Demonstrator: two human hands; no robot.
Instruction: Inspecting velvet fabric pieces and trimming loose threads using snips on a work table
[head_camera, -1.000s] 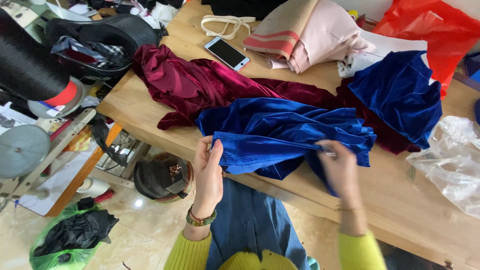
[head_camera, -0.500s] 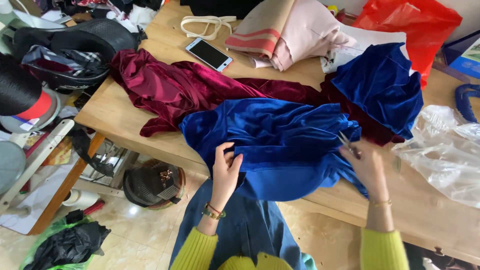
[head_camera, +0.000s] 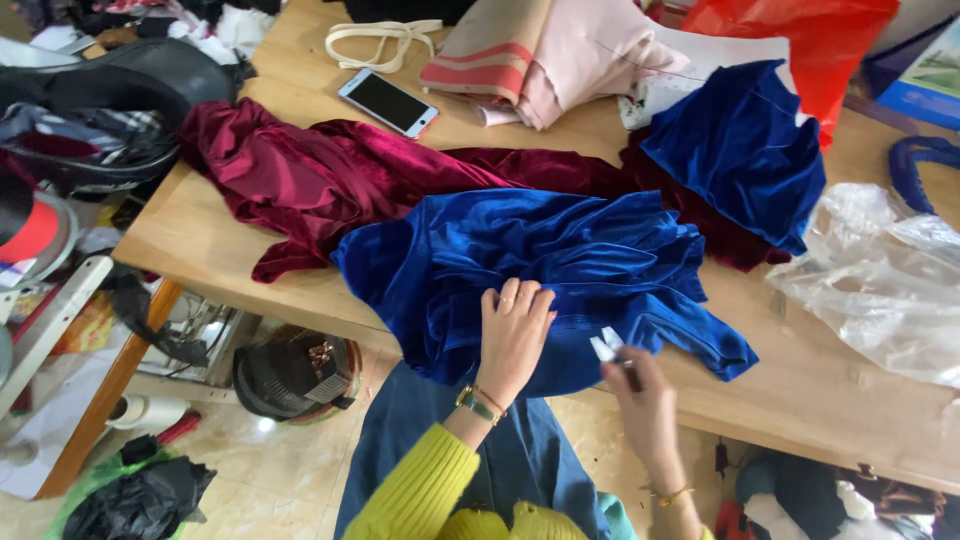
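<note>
A blue velvet cloth (head_camera: 540, 265) lies spread over the front edge of the wooden table (head_camera: 860, 400). My left hand (head_camera: 512, 335) rests flat on its near part, fingers together and extended. My right hand (head_camera: 645, 405) is at the cloth's front edge and grips a small white-tipped tool (head_camera: 607, 346), which looks like thread snips. A dark red velvet cloth (head_camera: 320, 175) lies under and behind the blue one. A second blue velvet piece (head_camera: 745, 150) sits at the back right.
A smartphone (head_camera: 388, 102) lies at the back of the table beside folded pink and beige fabric (head_camera: 540, 55). A clear plastic bag (head_camera: 885, 280) is at the right, a red bag (head_camera: 810, 35) behind. Clutter and a black bag (head_camera: 135, 500) fill the floor at left.
The blue cloth has been pulled flatter across the table. My left hand moved up onto the cloth. My right hand dropped from the cloth's right side to its front edge.
</note>
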